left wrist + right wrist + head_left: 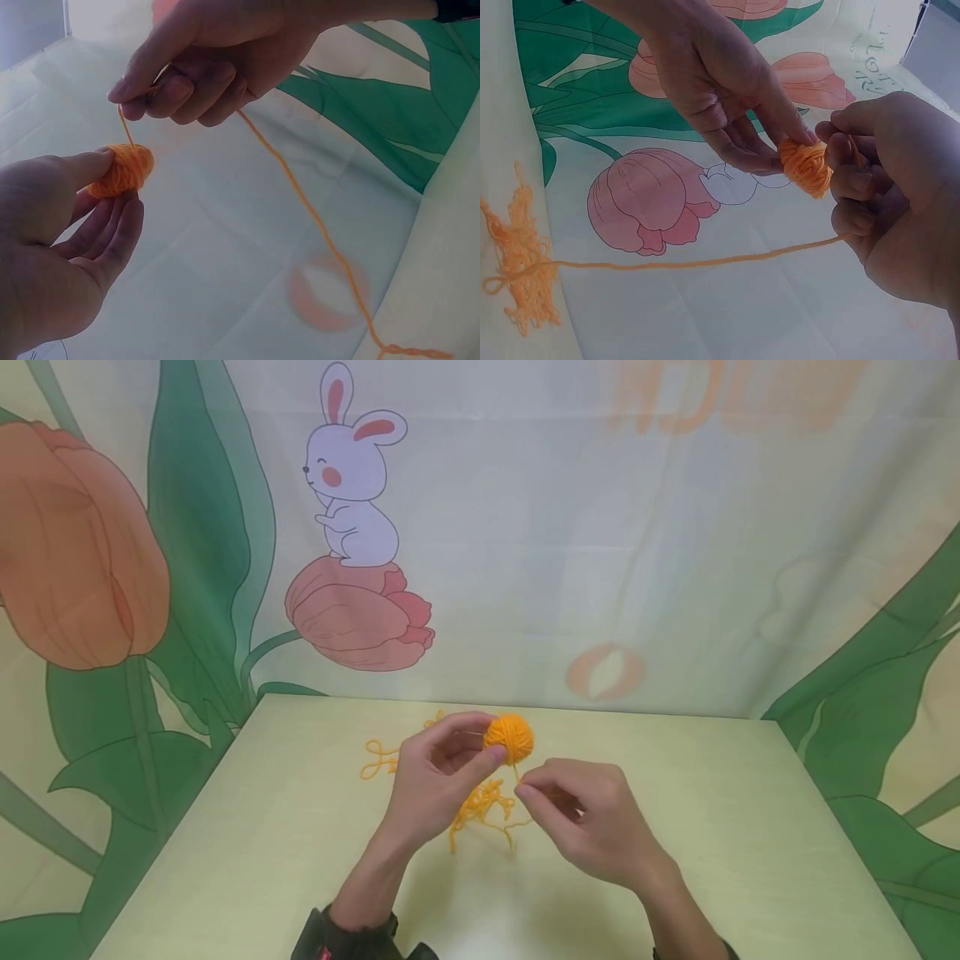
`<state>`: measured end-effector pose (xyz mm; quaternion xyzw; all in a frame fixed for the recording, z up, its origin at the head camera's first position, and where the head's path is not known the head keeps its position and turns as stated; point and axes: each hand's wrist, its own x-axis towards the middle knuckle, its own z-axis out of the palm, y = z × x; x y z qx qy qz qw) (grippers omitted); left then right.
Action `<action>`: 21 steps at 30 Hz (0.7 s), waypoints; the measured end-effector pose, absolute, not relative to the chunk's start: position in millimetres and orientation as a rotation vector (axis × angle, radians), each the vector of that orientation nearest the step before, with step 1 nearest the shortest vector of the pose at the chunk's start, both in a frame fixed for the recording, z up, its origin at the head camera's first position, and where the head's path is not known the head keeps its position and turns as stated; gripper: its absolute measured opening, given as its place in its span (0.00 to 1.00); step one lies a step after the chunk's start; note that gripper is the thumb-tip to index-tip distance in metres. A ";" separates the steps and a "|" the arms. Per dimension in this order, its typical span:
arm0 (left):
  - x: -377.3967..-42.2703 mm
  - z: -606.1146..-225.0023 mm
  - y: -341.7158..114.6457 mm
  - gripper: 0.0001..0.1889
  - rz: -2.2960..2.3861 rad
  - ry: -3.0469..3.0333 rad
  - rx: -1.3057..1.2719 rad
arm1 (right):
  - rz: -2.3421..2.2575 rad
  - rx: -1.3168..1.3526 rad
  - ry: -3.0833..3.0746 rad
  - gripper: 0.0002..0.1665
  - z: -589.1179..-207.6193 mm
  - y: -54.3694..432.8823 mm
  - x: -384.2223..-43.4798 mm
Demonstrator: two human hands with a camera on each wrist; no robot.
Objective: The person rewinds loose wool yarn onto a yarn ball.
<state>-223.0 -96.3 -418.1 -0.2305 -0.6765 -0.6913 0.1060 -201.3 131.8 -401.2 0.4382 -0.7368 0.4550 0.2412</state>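
Left hand (438,772) and right hand (596,818) are raised over a loose heap of yarn (489,797); the left grips the ball (512,737), the right pinches its strand (516,772) just beside it. Light, even tension seems best, with the ball turned often.

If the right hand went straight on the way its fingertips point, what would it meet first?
Most likely the ball of yarn, which the left hand holds just ahead of the right hand, though exact depth is unclear.
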 end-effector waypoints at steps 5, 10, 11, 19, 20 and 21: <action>-224.2 -420.1 -95.7 0.17 -2.002 -2.031 -0.752 | 1.301 1.180 -1.968 0.16 -398.9 134.5 -200.8; -224.1 -419.7 -94.7 0.17 -1.981 -2.057 -0.848 | 1.355 1.116 -1.949 0.17 -398.3 138.2 -202.6; -224.0 -419.6 -94.5 0.17 -1.980 -2.062 -0.868 | 1.365 1.099 -1.952 0.16 -398.2 139.0 -203.0; -222.3 -418.9 -94.1 0.16 -1.983 -2.114 -1.011 | 1.410 1.019 -1.964 0.17 -399.4 144.8 -207.7; -222.2 -419.0 -94.3 0.15 -1.981 -2.123 -1.030 | 1.417 1.010 -1.966 0.17 -399.4 145.3 -208.2; -222.1 -419.0 -94.6 0.15 -1.984 -2.132 -1.049 | 1.423 1.000 -1.969 0.16 -399.3 145.8 -208.5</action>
